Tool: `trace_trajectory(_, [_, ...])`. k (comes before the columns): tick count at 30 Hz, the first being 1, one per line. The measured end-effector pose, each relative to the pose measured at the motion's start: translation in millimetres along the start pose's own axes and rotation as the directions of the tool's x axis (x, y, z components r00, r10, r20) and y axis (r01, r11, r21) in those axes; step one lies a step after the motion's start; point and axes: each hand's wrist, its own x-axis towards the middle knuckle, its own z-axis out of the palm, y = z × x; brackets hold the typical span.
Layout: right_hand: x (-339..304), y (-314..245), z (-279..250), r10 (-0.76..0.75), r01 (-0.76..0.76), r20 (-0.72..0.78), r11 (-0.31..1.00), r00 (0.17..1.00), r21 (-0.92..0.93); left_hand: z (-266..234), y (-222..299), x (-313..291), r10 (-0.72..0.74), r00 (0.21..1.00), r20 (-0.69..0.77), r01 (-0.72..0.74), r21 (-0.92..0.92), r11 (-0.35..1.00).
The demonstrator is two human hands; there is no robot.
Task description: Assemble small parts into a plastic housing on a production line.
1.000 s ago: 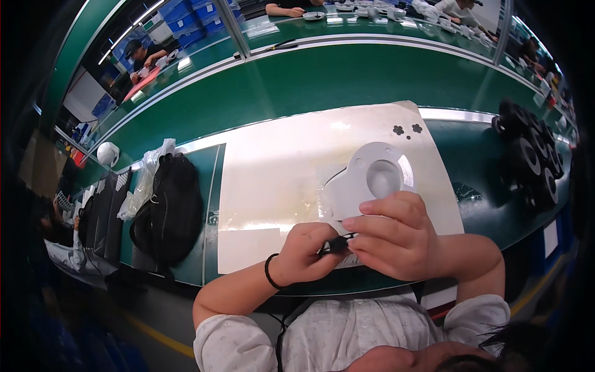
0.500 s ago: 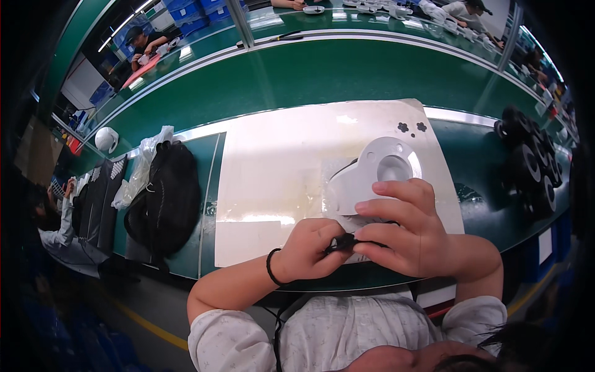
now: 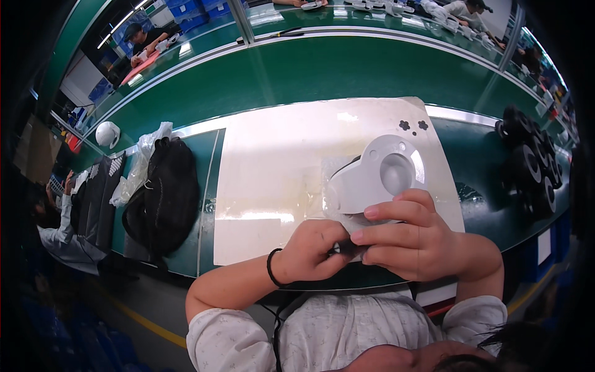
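Between my hands is a small black piece (image 3: 346,248), mostly hidden by fingers, so its exact kind is unclear. My left hand (image 3: 316,248) is closed in a fist around its left end; a light spot shows at the grip. The fingertips of my right hand (image 3: 409,239) pinch its other side. Just beyond the fingers is a white plastic housing (image 3: 376,177) with a round recess and a broad arm toward the lower left. My right fingers overlap its near edge; whether they touch it I cannot tell. Clear plastic film (image 3: 330,198) shows beside the housing.
A white board (image 3: 266,167) covers the table before me, with black flower-shaped pads (image 3: 423,125) at its far right. Black round parts (image 3: 530,161) are piled at right. At left lie a black bag (image 3: 164,195) and clear plastic (image 3: 139,164). Other people work beyond.
My hands have drawn closer around the black piece, which is now more covered. The right fingers have slid down off the white housing's recess, uncovering more of it.
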Motion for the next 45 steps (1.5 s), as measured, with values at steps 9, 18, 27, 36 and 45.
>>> trace_trajectory(9, [1.8,-0.3,14.3,0.291,-0.214,-0.167,0.905,0.942,0.369,2.4,-2.0,-1.1,-0.015,1.000,0.007,0.015,0.023,1.000])
trace_trajectory(18, [2.3,-4.7,17.5,0.317,-0.275,-0.109,0.916,0.942,0.292,8.0,-10.2,-4.4,0.046,0.999,-0.001,-0.046,0.076,0.996])
trace_trajectory(27, [-3.9,-1.3,30.9,0.182,-0.015,-0.376,0.914,0.909,0.405,-1.3,-3.2,-2.1,-0.086,0.996,0.033,0.081,0.119,0.990])
trace_trajectory(36, [-4.3,-4.0,42.5,-0.199,0.186,-0.295,0.980,0.934,-0.073,-2.1,-1.9,-2.2,-0.153,0.987,0.039,0.142,0.203,0.969])
trace_trajectory(45, [-8.7,14.2,11.8,0.030,0.026,-0.242,0.974,0.970,0.224,-1.2,-4.1,3.4,-0.041,0.999,0.011,0.038,0.192,0.981])
